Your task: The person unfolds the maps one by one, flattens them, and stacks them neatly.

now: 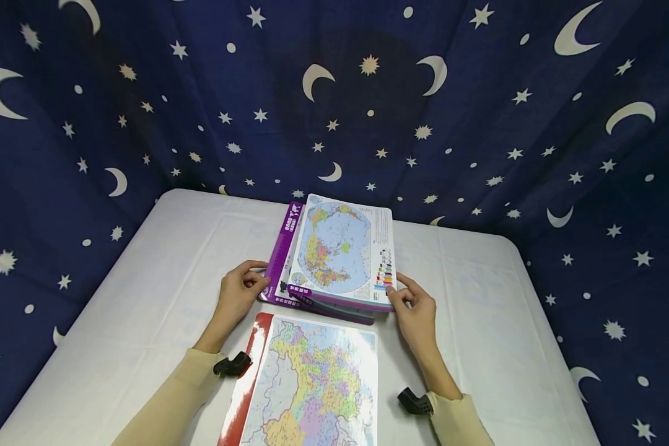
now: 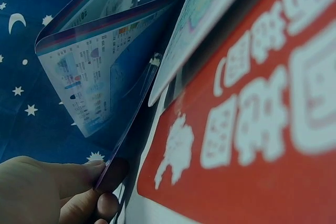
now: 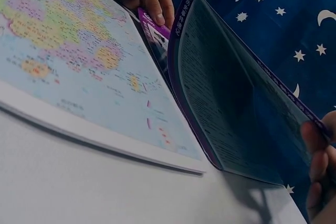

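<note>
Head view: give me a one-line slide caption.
Left hand and right hand hold a glossy purple-edged folded world map beyond a glossy red-edged rectangular map on a white-covered table.

You are in a small booth, like a tiny photo studio, at a table [image 1: 156, 248] with a white top. A dark blue curtain [image 1: 345, 59] goes round the left, far and right sides, and white moons [image 1: 632, 108] and stars [image 1: 480, 15] are all over it. You wear a little black camera [image 1: 232, 364] on each sleeve [image 1: 170, 396]. I can't tell if the booth is in a home, an office or a lab.
</note>
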